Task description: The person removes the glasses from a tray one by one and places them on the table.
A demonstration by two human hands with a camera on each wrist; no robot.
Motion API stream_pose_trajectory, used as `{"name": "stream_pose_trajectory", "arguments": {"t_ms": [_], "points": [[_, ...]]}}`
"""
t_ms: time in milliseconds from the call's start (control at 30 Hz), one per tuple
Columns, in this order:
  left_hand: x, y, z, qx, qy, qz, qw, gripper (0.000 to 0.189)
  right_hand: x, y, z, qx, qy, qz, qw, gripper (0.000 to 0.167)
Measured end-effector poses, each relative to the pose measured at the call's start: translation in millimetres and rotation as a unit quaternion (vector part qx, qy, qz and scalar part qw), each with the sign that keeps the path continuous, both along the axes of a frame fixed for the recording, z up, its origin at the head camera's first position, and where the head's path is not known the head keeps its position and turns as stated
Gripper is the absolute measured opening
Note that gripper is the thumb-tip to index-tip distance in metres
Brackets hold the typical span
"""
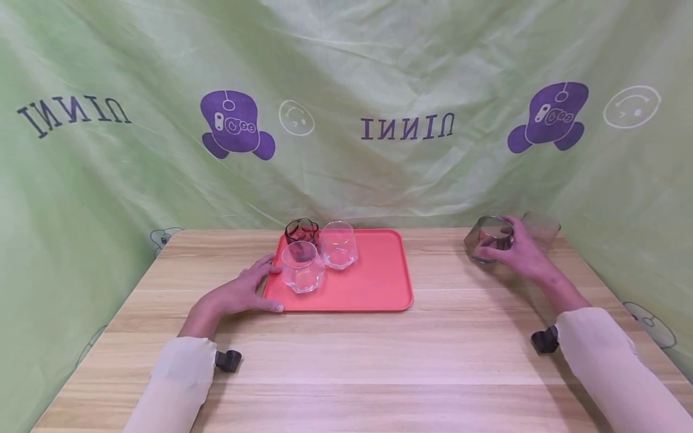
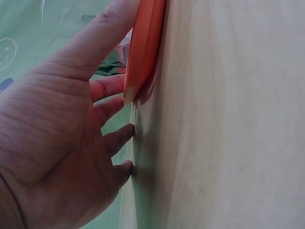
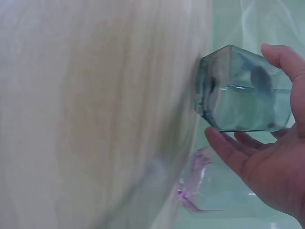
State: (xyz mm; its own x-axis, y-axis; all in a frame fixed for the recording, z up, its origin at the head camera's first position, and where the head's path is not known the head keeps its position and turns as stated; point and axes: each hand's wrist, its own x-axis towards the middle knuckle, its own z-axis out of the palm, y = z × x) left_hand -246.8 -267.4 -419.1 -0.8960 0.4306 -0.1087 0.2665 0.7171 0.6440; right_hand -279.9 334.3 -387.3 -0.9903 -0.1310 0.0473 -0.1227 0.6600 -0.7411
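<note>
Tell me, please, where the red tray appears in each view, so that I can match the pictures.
Head: the red tray lies just below centre.
Left wrist: its edge is at the top, beside the left hand.
Right wrist: not in it.
Shared landmark: the wooden table shows in all three.

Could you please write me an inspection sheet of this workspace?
Surface: table, pale wood grain.
Job's things: tray, red, on the table; on its left part stand a dark glass, near clear glass and far clear glass. Tinted glass in hand; cannot tell if lifted. Fifth glass just right of it.
Clutter: nothing seen.
Hands: left hand touches the tray's near left corner; right hand holds the tinted glass between thumb and fingers.
Cables: nothing seen.
Surroundings: green curtain with purple figures, behind and at both sides.
</note>
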Motion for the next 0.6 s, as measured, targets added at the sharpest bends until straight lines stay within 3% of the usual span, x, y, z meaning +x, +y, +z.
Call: {"name": "stream_pose_trajectory", "arguments": {"t_ms": [300,600], "points": [[-0.4,-1.2,0.0,0.009,0.003,-0.001,1.0000,0.093,5.5,-11,15.1,0.051,0.102,0.011,0.9935,0.109],[-2.1,0.5,0.6,0.009,-0.003,0.001,1.0000,0.093,11.6,-31,28.9,0.100,0.127,-0.020,0.9867,0.103]]}}
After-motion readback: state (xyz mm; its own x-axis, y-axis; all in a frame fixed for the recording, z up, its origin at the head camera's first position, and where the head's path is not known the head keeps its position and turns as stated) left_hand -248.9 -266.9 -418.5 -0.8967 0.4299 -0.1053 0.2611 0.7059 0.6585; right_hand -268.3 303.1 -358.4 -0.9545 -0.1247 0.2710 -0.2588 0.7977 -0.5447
